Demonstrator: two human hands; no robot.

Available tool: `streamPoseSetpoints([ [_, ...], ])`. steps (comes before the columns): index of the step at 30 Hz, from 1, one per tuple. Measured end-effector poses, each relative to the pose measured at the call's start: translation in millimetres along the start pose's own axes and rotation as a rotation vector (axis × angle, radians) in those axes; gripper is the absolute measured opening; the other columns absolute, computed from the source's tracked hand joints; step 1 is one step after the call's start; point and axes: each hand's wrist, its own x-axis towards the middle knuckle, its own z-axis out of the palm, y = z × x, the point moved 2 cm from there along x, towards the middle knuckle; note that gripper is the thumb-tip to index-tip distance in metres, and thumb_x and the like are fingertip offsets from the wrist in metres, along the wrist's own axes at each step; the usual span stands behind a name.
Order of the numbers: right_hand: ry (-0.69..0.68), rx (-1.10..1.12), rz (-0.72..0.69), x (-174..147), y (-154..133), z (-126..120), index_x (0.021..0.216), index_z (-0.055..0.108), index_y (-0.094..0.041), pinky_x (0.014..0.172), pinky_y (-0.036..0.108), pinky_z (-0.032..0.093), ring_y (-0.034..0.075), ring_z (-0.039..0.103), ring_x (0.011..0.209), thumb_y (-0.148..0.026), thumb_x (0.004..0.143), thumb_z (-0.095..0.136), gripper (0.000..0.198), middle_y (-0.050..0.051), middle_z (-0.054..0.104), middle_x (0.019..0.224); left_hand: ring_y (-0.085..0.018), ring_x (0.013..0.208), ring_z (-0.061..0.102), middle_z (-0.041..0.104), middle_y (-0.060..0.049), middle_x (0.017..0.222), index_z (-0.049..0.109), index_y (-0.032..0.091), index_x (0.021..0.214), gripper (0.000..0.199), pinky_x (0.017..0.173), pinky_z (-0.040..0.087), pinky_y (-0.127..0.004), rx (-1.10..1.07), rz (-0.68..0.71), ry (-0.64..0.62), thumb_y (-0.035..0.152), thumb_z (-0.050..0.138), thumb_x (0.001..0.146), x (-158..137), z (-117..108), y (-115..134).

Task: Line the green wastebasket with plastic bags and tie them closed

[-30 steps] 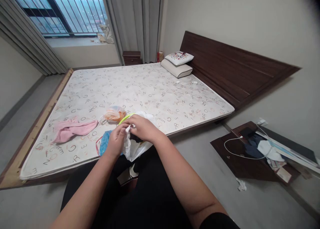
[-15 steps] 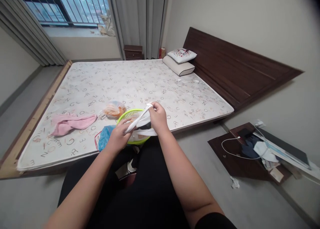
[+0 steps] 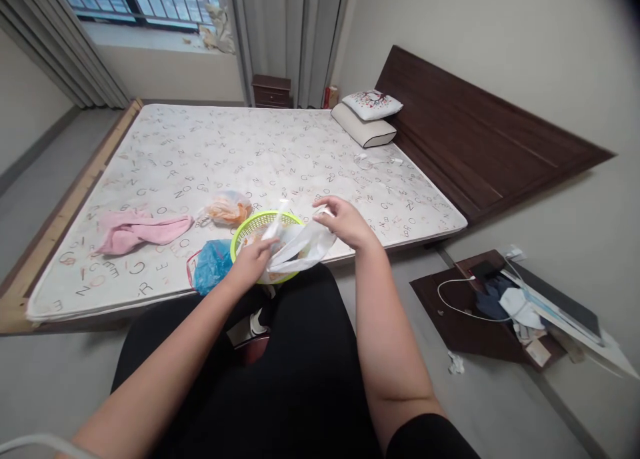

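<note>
A white plastic bag (image 3: 311, 244) is stretched between my two hands, above and in front of a lime-green basket (image 3: 239, 237). My left hand (image 3: 253, 262) is closed on one twisted end of it, and a strip of the bag sticks up past the fingers. At the other side, my right hand (image 3: 345, 222) pinches the bag's edge between thumb and fingers. Inside the basket lie things in clear plastic with some orange showing, partly hidden by the bag and my left hand. Touching the basket's left side is a crumpled blue plastic bag (image 3: 213, 267).
On the mattress (image 3: 240, 145) lie a pink cloth (image 3: 143, 233) and a clear bag with orange contents (image 3: 229, 209). Pillows (image 3: 367, 122) rest by the headboard (image 3: 480, 119). A dark nightstand (image 3: 470, 325) at right holds cloths and a cable. Crumpled tissue (image 3: 455, 363) is on the floor.
My hands have moved apart, the right one to the right, drawing the white plastic bag wider. The view has tilted down slightly, and more of the basket shows.
</note>
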Motion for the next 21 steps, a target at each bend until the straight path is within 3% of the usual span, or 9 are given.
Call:
streamPoseSetpoints([
  [2,0.046,-0.094,-0.045,-7,-13,-13,0.107,0.070,-0.024,0.085,0.033,0.046,0.019,0.059,0.092,-0.034,0.086,0.067,0.024,0.003,0.068,0.103,-0.029,0.132,0.059,0.068,-0.011,0.137,0.068,0.017,0.136,0.050,0.117,0.039,-0.047,-0.067,-0.086,0.132,0.032,0.054,0.091,4,-4,-4],
  [4,0.027,-0.175,-0.118,-13,-28,-13,0.104,0.071,-0.023,0.087,0.034,0.045,0.020,0.060,0.096,-0.031,0.091,0.062,0.017,0.004,0.069,0.104,-0.029,0.137,0.054,0.063,-0.011,0.144,0.062,0.018,0.143,0.056,0.119,0.036,-0.046,-0.136,-0.071,0.153,0.036,0.059,0.090,5,-7,1],
  [7,-0.085,-0.295,-0.284,-15,-48,9,0.100,0.072,-0.023,0.090,0.034,0.043,0.020,0.061,0.096,-0.025,0.095,0.060,0.013,0.004,0.071,0.099,-0.029,0.136,0.054,0.065,-0.011,0.139,0.060,0.019,0.145,0.063,0.119,0.037,-0.046,-0.183,0.035,0.078,0.039,0.068,0.086,4,-8,22],
  [11,-0.261,-0.364,-0.348,-12,-53,51,0.094,0.072,-0.022,0.079,0.029,0.041,0.016,0.060,0.080,-0.030,0.097,0.062,0.013,0.002,0.071,0.086,-0.031,0.118,0.063,0.071,-0.011,0.119,0.070,0.018,0.122,0.049,0.107,0.049,-0.046,-0.120,0.159,-0.064,0.037,0.077,0.077,-2,-3,52],
  [15,-0.338,-0.271,-0.368,-14,-51,78,0.089,0.071,-0.021,0.073,0.026,0.040,0.014,0.060,0.076,-0.040,0.097,0.064,0.022,0.000,0.070,0.082,-0.031,0.106,0.067,0.071,-0.011,0.112,0.069,0.019,0.112,0.042,0.095,0.056,-0.045,-0.200,0.121,-0.156,0.037,0.077,0.074,-4,4,59],
  [21,-0.294,0.020,-0.325,-21,-59,94,0.095,0.071,-0.022,0.078,0.027,0.047,0.015,0.060,0.080,-0.042,0.095,0.065,0.021,0.000,0.068,0.087,-0.035,0.112,0.064,0.067,-0.013,0.108,0.069,0.018,0.105,0.043,0.097,0.055,-0.046,-0.182,0.119,-0.023,0.032,0.081,0.066,-3,0,35],
])
